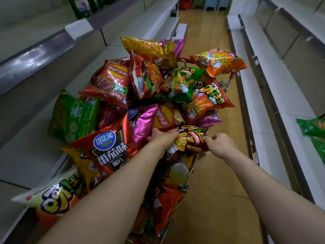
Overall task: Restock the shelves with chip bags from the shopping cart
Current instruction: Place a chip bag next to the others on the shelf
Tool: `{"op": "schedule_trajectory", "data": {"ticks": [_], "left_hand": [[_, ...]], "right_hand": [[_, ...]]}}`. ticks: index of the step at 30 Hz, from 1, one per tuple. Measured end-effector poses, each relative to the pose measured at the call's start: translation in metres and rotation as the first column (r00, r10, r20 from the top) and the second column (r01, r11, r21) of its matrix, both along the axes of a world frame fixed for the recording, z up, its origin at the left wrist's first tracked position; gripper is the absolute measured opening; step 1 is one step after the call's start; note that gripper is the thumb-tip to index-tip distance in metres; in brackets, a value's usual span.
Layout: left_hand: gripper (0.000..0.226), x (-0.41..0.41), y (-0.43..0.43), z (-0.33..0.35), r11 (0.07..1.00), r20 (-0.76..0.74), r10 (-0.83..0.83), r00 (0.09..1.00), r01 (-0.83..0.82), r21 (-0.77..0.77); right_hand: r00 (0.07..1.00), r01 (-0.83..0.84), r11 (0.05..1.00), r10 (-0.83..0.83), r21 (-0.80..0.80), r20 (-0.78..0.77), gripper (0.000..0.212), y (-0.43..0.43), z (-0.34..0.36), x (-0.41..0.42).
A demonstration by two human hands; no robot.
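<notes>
A shopping cart (230,77) stands in the aisle, heaped with several chip bags in red, green, orange, yellow and magenta. On the near right of the heap lies a dark red bag (190,140) with yellow lettering. My left hand (162,137) grips its left edge and my right hand (220,143) pinches its right edge. A red tomato-flavour bag (110,148) lies just left of my left arm. Most of the cart's frame is hidden under the bags.
White shelves (274,95) run along the right of the aisle, with a green bag (312,129) on one of them. Grey shelves (26,110) with price strips line the left. A wooden floor (209,32) stretches ahead of the cart.
</notes>
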State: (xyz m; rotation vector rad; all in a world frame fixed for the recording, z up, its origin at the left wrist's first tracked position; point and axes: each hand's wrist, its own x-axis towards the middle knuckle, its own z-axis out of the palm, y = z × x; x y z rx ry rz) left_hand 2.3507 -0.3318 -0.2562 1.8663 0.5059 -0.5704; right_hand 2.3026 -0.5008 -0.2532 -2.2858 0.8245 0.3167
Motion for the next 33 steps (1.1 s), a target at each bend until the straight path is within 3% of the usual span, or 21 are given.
{"op": "schedule_trajectory", "data": {"ticks": [4, 7, 8, 11, 16, 18, 19, 21, 22, 24, 26, 28, 30, 33], "left_hand": [[0.110, 0.007, 0.007, 0.006, 0.992, 0.023, 0.102, 0.995, -0.100, -0.074], [0.127, 0.007, 0.011, 0.027, 0.975, -0.117, 0.110, 0.987, -0.130, -0.181], [0.119, 0.005, 0.012, 0.034, 0.970, -0.174, 0.091, 0.980, -0.127, -0.206], [0.046, -0.002, 0.016, 0.055, 0.946, -0.227, 0.021, 0.974, -0.093, -0.311], [0.032, -0.014, 0.018, 0.069, 0.836, -0.221, 0.038, 0.974, -0.152, -0.527], [0.050, -0.011, 0.017, 0.071, 0.761, -0.177, 0.121, 0.977, -0.206, -0.615], [0.075, -0.011, 0.015, 0.073, 0.719, -0.150, 0.169, 0.974, -0.226, -0.657], [0.115, -0.012, 0.012, 0.079, 0.654, -0.095, 0.257, 0.962, -0.245, -0.716], [0.116, -0.012, 0.011, 0.080, 0.647, -0.050, 0.302, 0.952, -0.243, -0.723], [0.111, -0.014, 0.010, 0.085, 0.659, -0.005, 0.338, 0.941, -0.241, -0.713], [0.120, -0.020, 0.013, 0.089, 0.704, -0.016, 0.224, 0.975, -0.173, -0.689], [0.127, -0.020, 0.018, 0.083, 0.783, -0.031, 0.114, 0.993, -0.109, -0.612], [0.114, -0.021, 0.025, 0.082, 0.817, -0.009, 0.072, 0.997, -0.064, -0.574], [0.073, -0.020, 0.034, 0.089, 0.850, 0.066, 0.010, 0.998, 0.026, -0.527]], "right_hand": [[0.998, 0.015, 1.000, -0.016, 0.012, 0.064, 0.032, 0.000, 0.011, 0.004], [0.977, 0.031, 0.994, -0.053, 0.108, 0.208, 0.031, -0.001, 0.025, 0.003], [0.961, 0.040, 0.990, -0.074, 0.132, 0.267, 0.029, 0.000, 0.031, 0.002], [0.877, 0.050, 0.975, -0.147, 0.216, 0.458, 0.025, 0.007, 0.053, -0.002], [0.740, 0.088, 0.912, -0.330, 0.401, 0.587, 0.039, 0.021, 0.083, 0.005], [0.738, 0.114, 0.870, -0.397, 0.479, 0.546, 0.063, 0.028, 0.093, 0.011], [0.749, 0.116, 0.844, -0.421, 0.523, 0.512, 0.072, 0.033, 0.097, 0.013], [0.787, 0.081, 0.792, -0.423, 0.605, 0.449, 0.073, 0.046, 0.103, 0.015], [0.801, 0.056, 0.764, -0.419, 0.643, 0.428, 0.066, 0.054, 0.104, 0.016], [0.821, 0.044, 0.707, -0.428, 0.706, 0.378, 0.065, 0.066, 0.105, 0.016], [0.823, 0.053, 0.686, -0.442, 0.726, 0.357, 0.070, 0.069, 0.103, 0.016], [0.796, 0.042, 0.687, -0.462, 0.726, 0.391, 0.063, 0.065, 0.099, 0.017], [0.787, 0.018, 0.671, -0.467, 0.741, 0.404, 0.061, 0.059, 0.097, 0.017], [0.826, -0.061, 0.675, -0.379, 0.735, 0.417, 0.061, 0.052, 0.099, 0.020]]}}
